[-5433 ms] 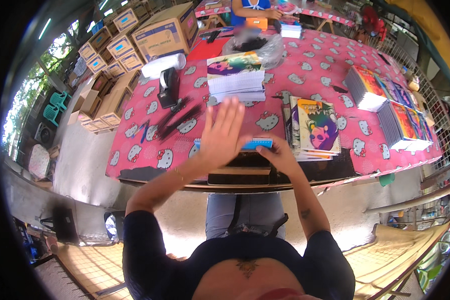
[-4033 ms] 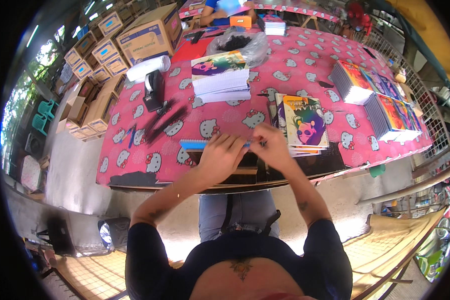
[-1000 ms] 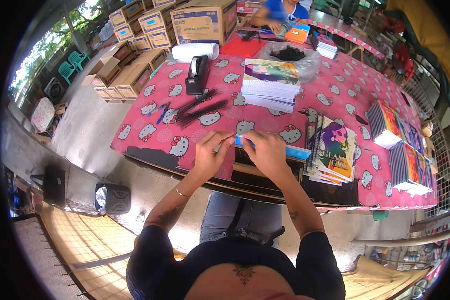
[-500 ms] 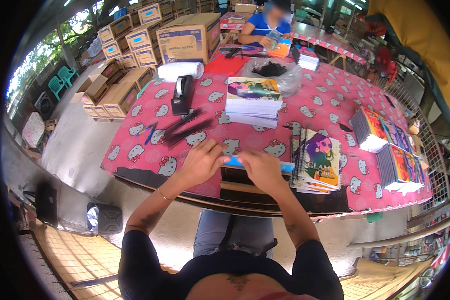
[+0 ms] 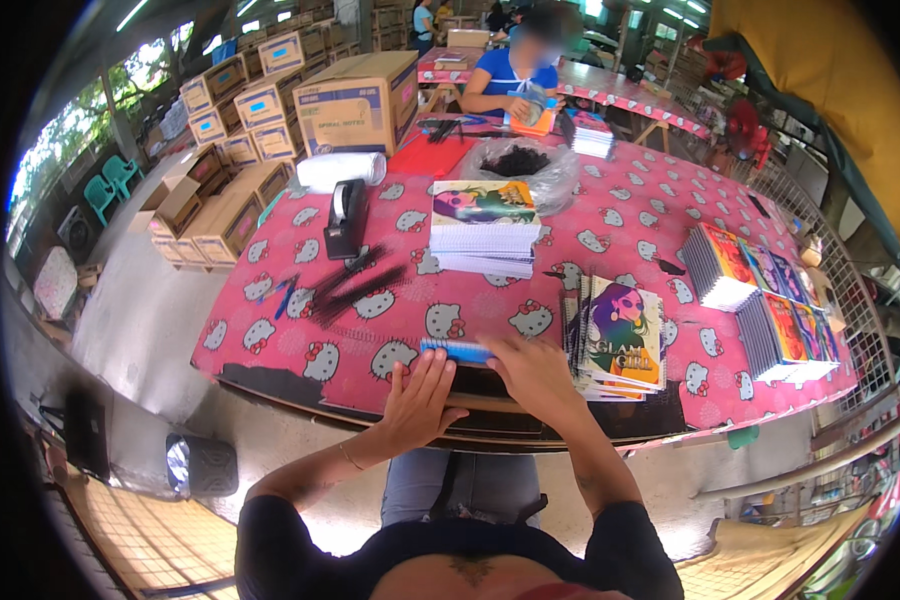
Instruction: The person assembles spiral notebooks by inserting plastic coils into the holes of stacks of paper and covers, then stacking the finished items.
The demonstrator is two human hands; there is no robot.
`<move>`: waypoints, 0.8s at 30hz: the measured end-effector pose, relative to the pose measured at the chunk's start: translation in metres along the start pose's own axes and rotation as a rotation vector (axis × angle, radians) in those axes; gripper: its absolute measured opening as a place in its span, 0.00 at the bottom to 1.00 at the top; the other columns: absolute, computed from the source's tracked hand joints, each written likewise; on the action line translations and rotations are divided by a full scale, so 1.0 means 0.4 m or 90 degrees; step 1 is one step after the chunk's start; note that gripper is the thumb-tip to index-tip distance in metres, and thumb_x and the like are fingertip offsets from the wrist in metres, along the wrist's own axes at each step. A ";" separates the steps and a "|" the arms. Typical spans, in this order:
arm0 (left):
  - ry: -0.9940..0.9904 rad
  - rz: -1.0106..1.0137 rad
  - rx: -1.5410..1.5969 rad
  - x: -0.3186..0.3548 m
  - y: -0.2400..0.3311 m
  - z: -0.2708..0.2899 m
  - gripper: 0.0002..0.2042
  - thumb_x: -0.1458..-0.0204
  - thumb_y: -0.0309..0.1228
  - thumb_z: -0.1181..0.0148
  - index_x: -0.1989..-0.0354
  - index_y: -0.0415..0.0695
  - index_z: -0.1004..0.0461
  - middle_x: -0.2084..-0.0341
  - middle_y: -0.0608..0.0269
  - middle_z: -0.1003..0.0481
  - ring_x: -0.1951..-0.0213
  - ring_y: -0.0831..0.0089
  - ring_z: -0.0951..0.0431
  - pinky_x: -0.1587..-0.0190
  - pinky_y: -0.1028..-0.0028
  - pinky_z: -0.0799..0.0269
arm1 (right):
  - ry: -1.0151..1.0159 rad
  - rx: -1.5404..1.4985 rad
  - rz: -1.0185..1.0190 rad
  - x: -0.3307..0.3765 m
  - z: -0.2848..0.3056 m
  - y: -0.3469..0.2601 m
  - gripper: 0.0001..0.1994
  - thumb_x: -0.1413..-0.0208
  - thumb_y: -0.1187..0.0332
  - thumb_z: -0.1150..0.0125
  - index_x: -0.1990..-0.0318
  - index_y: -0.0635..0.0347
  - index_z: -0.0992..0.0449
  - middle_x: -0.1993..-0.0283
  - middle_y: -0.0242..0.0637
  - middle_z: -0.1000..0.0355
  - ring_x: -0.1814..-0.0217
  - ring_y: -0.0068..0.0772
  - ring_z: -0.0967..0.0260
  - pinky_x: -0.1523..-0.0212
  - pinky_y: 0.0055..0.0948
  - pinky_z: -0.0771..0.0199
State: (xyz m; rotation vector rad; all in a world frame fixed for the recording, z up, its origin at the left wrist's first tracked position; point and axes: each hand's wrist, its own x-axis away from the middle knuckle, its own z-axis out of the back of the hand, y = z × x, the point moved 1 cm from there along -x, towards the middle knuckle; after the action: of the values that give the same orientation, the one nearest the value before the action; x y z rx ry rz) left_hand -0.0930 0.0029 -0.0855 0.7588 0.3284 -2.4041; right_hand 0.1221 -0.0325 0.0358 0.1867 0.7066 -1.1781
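Observation:
A notebook with a blue cover (image 5: 454, 349) lies at the table's near edge, seen nearly edge-on, with a row of binding marks along its top. My left hand (image 5: 420, 398) rests its outstretched fingertips against the left end, thumb apart. At the right end, my right hand (image 5: 538, 376) has its fingers closed on the notebook. A faint dark coil seems to trail left from it toward a bunch of black spiral coils (image 5: 360, 290). Just right of my right hand is a pile of spiral-bound notebooks (image 5: 620, 335) with an illustrated cover. Farther back stands a stack of unbound-looking notebooks (image 5: 483, 240).
A black tape dispenser (image 5: 345, 222), a white roll (image 5: 341, 172) and a plastic bag of black coils (image 5: 525, 170) sit farther back. Blue pen-like tools (image 5: 285, 294) lie left. Notebook stacks (image 5: 725, 268) stand right. Across the table a person (image 5: 515, 80) handles a notebook.
My left hand has let go of its pinch, dropped nearer to me and opened its fingers. My right hand stays at the notebook's right end. The view has shifted slightly.

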 end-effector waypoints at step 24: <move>-0.110 -0.121 -0.163 -0.209 0.035 0.130 0.42 0.47 0.56 0.43 0.32 0.35 0.42 0.33 0.44 0.39 0.31 0.54 0.39 0.33 0.45 0.45 | -0.137 -0.068 -0.083 0.017 0.024 0.042 0.21 0.42 0.64 0.37 0.40 0.49 0.26 0.65 0.44 0.20 0.63 0.51 0.22 0.62 0.49 0.25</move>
State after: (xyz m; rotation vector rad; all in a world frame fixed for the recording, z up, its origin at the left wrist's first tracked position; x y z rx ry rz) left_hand -0.0522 0.0103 0.0047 0.4187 0.6474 -2.5173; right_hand 0.1425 -0.0356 0.0355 -0.0770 0.5963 -1.2600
